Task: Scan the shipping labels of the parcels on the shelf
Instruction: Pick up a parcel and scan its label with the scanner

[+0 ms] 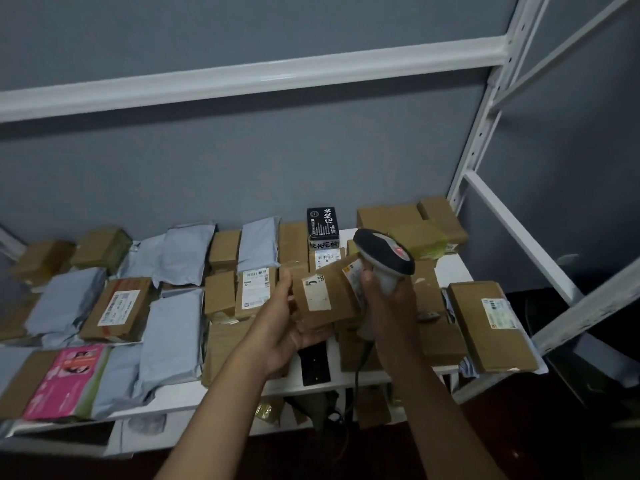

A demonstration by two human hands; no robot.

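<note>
Left hand (280, 323) gripping cardboard parcel (325, 296), right hand (388, 299) clutching scanner (384, 258), label (355, 277) partly hidden

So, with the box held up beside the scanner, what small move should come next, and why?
Probably tilt the small cardboard box in the left hand so its label faces the scanner gripped by the right hand, whose head points past the box toward the shelf.

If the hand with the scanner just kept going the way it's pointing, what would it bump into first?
Probably the small cardboard box that the left hand holds up: the right hand with the scanner is right beside it, though depth is hard to judge.
</note>
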